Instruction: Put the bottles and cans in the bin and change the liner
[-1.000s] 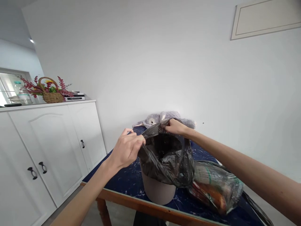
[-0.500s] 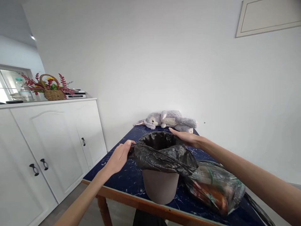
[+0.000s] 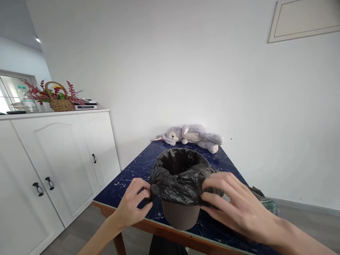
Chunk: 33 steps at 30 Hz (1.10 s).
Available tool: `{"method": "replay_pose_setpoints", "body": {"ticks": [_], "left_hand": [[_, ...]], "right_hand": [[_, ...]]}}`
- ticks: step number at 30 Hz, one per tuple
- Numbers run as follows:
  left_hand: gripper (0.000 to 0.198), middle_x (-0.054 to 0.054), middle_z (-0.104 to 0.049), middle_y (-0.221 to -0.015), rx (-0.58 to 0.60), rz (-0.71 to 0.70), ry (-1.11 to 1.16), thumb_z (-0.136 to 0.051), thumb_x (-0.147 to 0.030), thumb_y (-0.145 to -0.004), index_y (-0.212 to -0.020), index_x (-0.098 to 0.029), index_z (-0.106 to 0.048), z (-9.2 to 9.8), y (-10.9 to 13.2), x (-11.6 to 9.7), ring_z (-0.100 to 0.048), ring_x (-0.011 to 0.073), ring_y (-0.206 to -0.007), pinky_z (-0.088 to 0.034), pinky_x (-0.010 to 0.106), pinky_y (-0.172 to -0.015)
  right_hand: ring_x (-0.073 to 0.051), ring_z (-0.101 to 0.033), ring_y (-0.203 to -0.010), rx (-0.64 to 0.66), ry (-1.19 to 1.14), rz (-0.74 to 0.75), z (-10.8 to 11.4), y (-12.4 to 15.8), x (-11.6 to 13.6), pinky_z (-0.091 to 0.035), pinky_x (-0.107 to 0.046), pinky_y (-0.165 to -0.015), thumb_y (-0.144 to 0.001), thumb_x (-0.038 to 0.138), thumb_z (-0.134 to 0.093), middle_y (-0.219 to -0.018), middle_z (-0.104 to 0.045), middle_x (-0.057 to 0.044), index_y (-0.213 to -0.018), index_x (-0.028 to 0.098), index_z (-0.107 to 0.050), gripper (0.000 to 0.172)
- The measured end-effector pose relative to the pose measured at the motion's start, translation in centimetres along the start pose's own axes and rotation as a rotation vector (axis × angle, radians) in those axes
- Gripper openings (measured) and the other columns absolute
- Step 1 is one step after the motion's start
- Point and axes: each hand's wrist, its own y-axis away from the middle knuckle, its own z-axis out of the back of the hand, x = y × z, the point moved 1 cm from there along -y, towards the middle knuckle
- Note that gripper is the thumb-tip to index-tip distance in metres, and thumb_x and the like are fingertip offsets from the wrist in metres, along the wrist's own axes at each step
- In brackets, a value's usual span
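Note:
A brown-grey bin (image 3: 180, 216) stands near the front edge of the dark blue marbled table (image 3: 132, 177). A black plastic bag (image 3: 182, 175) lines it, its edge folded down over the rim. My left hand (image 3: 132, 203) pinches the bag's edge on the left side of the bin. On the right side, my right hand (image 3: 233, 205) lies against the folded bag with fingers curled on the plastic. A second dark, see-through bag (image 3: 265, 203) with coloured contents lies behind my right hand, mostly hidden.
A grey plush rabbit (image 3: 190, 136) lies at the table's far end by the white wall. A white cabinet (image 3: 53, 166) with black handles stands left, with a flower basket (image 3: 57, 99) on top. Grey floor shows between the cabinet and the table.
The bag's mouth was held up and open above the bin; both hands have pulled it down over the rim and moved to the bin's near sides.

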Motion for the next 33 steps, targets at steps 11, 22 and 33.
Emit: {"method": "replay_pose_setpoints", "body": {"ticks": [11,22,33], "left_hand": [[0.031,0.011,-0.069,-0.117,0.291,0.236,0.047,-0.061,-0.024,-0.096,-0.127,-0.024,-0.057,-1.8,3.9,2.1,-0.068,0.025,-0.105,-0.058,0.037,-0.091],[0.04,0.017,-0.057,-0.144,0.254,0.715,0.036,-0.04,-0.048,-0.109,-0.139,-0.023,-0.047,-7.8,9.4,9.7,-0.058,0.0317,-0.136,-0.049,0.051,-0.113],[0.046,0.019,-0.06,-0.15,0.358,0.701,-0.177,-0.04,-0.052,-0.106,-0.129,-0.019,-0.063,-11.0,12.7,12.0,-0.053,0.0367,-0.146,-0.046,0.058,-0.117]], "right_hand": [[-0.017,-0.058,-0.059,0.184,-0.157,-0.025,-1.9,1.8,0.1,-0.04,-0.032,-0.053,-0.107,0.027,-0.054,-0.074,-0.064,0.001,-0.1,0.023,-0.059,0.009],[-0.029,-0.068,-0.105,0.17,-0.082,-0.235,-3.0,-2.2,-3.2,-0.056,-0.049,-0.097,-0.098,0.047,-0.073,-0.109,-0.075,-0.009,-0.114,0.023,-0.068,0.029],[-0.032,-0.072,-0.106,0.429,0.199,-0.439,-7.8,-4.3,-13.7,-0.049,-0.043,-0.099,-0.097,0.051,-0.07,-0.108,-0.079,-0.01,-0.112,0.024,-0.072,0.031]]}}
